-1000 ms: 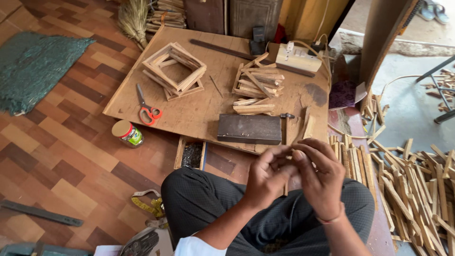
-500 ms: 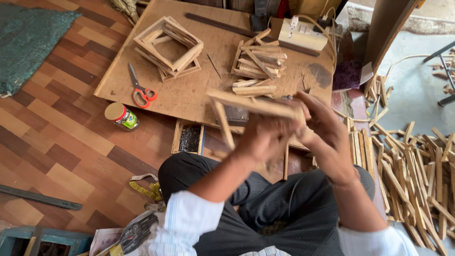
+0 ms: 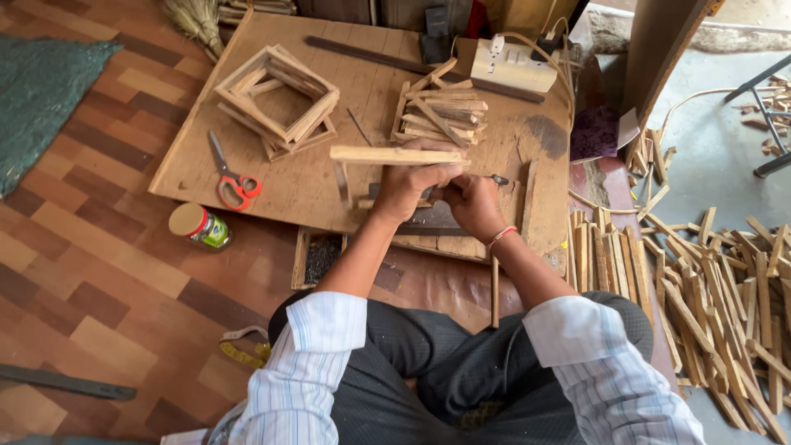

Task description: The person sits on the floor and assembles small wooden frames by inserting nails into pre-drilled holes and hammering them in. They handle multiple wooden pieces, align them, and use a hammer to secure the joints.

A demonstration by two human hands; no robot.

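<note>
Raw matt wood strip [image 3: 397, 154]; plywood board [image 3: 313, 177].

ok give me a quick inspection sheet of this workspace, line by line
surface: wooden board lying on a patterned floor, scuffed, with a dark stain near its right edge
job's things: wooden strip frame held over the board, a long strip across the top, a shorter one hanging at its left end
clutter: stack of square frames, pile of strips, red-handled scissors, small tin, loose sticks on the right
grippers: left hand grips the frame; right hand pinches close beside it, what it holds is hidden
cables: cord looping from the power strip
surroundings: green mat, broom
</note>
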